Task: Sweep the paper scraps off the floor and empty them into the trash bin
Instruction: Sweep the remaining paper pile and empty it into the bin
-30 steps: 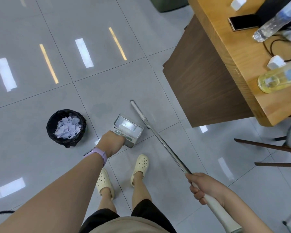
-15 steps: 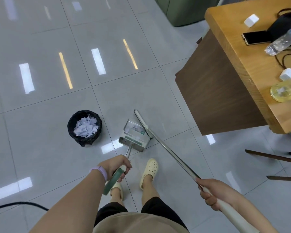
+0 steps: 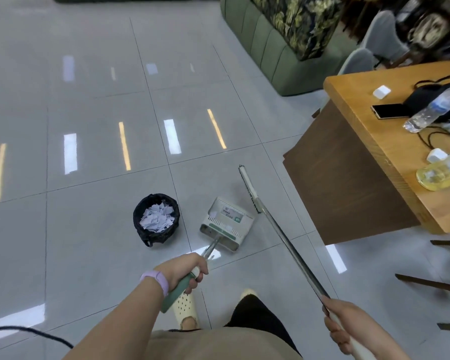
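Head view: paper scraps (image 3: pixel 156 218) fill the trash bin (image 3: pixel 156 219), a small round bin with a black liner, standing on the grey tile floor (image 3: pixel 89 242) left of frame centre. Dustpan (image 3: pixel 225 223) sits on the floor just beside the bin, at its 3 o'clock, apart from it; pan is pale metal with a green strip and a label, mouth facing away from the person. At least one small white scrap is visible inside the pan. Dustpan handle runs from the pan toward 7 o'clock into the left hand (image 3: pixel 185 268), whose fingers are wrapped around the green grip; a lilac wristband (image 3: pixel 155 280) sits on that wrist. Broom (image 3: pixel 276 229) lies at a slant at the pan's 3 o'clock, its narrow head on the floor near the pan's far right corner, shaft running toward 5 o'clock into the right hand (image 3: pixel 344 326), fingers closed around the white end of the shaft. Cream perforated shoe (image 3: pixel 185 307) visible below the left hand. Wooden table (image 3: pixel 374 157) at 2 o'clock carries a phone (image 3: pixel 389 110), a clear water bottle (image 3: pixel 434 107) lying on its side, and a yellowish bottle (image 3: pixel 442 172). Green sofa (image 3: pixel 270 48) at 1 o'clock, far side.
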### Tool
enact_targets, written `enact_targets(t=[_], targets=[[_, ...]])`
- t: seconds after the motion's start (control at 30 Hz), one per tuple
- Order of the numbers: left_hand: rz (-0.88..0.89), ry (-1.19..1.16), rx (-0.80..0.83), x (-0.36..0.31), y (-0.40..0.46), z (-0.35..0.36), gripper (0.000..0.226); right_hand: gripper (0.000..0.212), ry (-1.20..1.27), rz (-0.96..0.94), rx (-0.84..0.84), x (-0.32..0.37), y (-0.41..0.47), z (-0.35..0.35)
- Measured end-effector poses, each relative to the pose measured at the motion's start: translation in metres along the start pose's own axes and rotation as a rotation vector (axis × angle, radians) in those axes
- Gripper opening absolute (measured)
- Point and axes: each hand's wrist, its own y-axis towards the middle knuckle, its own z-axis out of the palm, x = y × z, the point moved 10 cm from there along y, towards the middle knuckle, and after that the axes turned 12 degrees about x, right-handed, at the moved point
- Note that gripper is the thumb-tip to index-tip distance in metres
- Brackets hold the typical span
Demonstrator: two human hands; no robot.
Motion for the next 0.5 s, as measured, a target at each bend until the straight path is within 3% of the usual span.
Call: enact_targets(t=[0.27, 0.5], targets=[[0.228, -0.104, -0.163, -0.002, -0.073, 0.016, 0.016, 0.039, -0.048, -0.136, 0.023, 0.038, 0.044, 0.009], [0.367, -0.127, -0.296, 0.013, -0.089, 0.070, 0.015, 0.026, -0.144, -0.199, 0.138, 0.075, 0.038, 0.014]])
